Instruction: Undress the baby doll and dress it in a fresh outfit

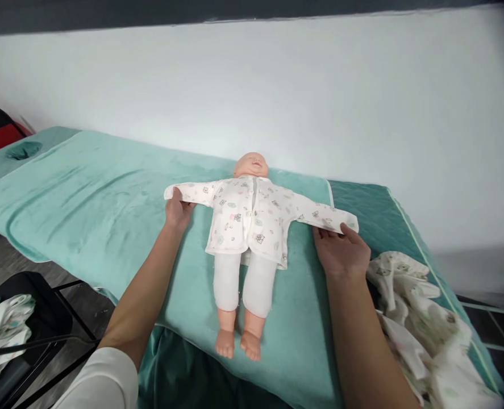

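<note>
Baby doll lies face up at the centre of the frame, head toward the white wall, bare feet pointing to the lower edge. It rests on a teal towel spread over a padded table that runs from upper left to lower right.

Doll wears a white printed jacket, closed down the front, and plain white trousers. Both sleeves are stretched straight out to the sides.

Left hand, left of centre: it sits at the cuff of the sleeve on that side, thumb on top of the cloth, the fingers curled beneath it, pinching the cuff end. Forearm runs down to the lower left, a white sleeve at the elbow.

Right hand, right of centre: palm down, fingers fairly flat and close together, fingertips lying on the end of the other sleeve. Whether it grips the cloth or only presses it, cannot tell.

Lower right: heap of white printed clothes on the table, just beside the right forearm.

Lower left: black folding chair on the floor with a crumpled pale cloth on its seat.

Upper left: face hole in the table end; something red and black behind it.
</note>
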A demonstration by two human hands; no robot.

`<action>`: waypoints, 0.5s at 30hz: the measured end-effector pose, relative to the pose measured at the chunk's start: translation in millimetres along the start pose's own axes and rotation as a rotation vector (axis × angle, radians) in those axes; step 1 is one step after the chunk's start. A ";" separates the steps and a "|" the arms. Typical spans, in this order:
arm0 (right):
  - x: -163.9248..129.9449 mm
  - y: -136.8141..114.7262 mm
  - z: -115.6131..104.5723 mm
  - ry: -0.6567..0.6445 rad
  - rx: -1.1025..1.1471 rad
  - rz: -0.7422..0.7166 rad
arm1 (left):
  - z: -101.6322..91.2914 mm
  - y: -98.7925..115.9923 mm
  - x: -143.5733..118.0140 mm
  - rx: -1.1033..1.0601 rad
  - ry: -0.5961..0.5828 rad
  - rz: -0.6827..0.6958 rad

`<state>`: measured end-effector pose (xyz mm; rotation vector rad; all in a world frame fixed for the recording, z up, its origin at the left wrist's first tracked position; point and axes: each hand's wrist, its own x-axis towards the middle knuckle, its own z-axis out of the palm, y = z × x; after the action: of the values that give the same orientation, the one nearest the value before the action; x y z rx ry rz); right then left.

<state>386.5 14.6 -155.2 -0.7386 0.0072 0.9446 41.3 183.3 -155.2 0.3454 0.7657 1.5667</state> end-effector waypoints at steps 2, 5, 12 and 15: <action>5.8 -2.9 -6.4 0.002 -0.013 -0.044 | -0.1 2.0 8.8 0.017 0.005 0.012; 16.5 -6.3 -19.4 0.003 -0.109 -0.115 | -0.6 4.0 17.5 0.035 -0.008 0.025; 30.7 -4.2 -31.7 0.190 -0.264 -0.532 | -8.0 9.1 26.5 0.194 0.100 0.198; 9.2 10.5 -16.6 0.082 -0.428 -0.822 | -12.3 12.3 21.9 0.365 0.199 0.359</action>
<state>389.4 15.5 -176.7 -1.0555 -0.4097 0.1202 20.7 201.3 -161.0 0.6271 1.2017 1.8120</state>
